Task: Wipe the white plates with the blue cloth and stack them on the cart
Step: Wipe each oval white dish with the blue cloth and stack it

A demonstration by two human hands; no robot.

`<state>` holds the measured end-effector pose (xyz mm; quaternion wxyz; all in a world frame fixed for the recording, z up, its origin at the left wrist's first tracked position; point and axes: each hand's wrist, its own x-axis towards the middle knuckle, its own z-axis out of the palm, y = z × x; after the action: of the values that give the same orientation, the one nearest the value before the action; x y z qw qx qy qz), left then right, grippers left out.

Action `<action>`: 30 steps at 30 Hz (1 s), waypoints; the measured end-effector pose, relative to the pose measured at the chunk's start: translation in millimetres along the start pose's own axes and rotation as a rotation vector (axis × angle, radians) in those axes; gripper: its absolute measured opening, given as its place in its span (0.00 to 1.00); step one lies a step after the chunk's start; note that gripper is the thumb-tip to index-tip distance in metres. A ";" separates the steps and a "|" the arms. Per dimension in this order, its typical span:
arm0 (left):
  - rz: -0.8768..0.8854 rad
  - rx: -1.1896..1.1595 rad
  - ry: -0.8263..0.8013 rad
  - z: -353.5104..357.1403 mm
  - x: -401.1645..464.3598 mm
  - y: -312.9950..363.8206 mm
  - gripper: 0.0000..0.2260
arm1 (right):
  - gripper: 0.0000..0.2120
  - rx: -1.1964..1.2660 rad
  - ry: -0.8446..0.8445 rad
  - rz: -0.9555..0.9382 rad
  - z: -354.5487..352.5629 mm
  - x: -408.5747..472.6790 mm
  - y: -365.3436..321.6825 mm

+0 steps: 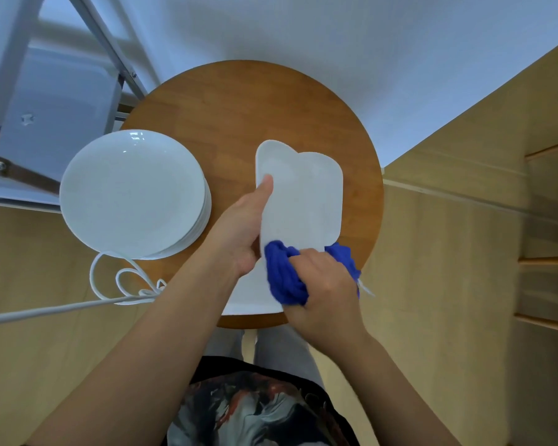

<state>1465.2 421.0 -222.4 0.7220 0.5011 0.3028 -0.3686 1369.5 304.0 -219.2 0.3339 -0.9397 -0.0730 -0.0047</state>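
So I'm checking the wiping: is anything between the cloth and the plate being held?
Nothing visible. The right hand grips the blue cloth directly against the near end of the plate, which the left hand holds by its left edge above the table.

The far half of the round desk (239, 101) lies bare, open to a reaching hand. On the left, a stack of white plates (132, 191) overhangs the rim; a looped white cable (120, 281) hangs just beside it. The cart frame (110, 49) stands at the far left.
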 end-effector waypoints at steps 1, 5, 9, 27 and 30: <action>0.020 0.041 -0.013 1.2 -2.2 2.5 0.28 | 0.10 0.162 0.014 0.099 -8.3 1.2 2.7; 0.043 0.247 0.173 -1.0 0.2 1.9 0.35 | 0.15 0.843 0.102 0.517 -41.2 7.4 15.9; -0.074 -0.105 -0.057 -7.6 5.8 -24.9 0.29 | 0.16 1.296 0.102 0.620 -44.9 4.5 27.9; 0.098 0.313 -0.335 -32.0 -5.5 -5.5 0.25 | 0.28 0.353 -0.105 0.291 -59.3 8.8 13.0; 0.090 0.341 -0.478 -16.1 -8.6 -8.8 0.30 | 0.35 0.080 -0.391 0.172 -41.0 24.3 10.1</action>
<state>1452.0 436.2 -225.0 0.6938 0.5271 0.0351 -0.4895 1396.5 273.8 -192.3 0.3497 -0.9116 -0.0560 0.2089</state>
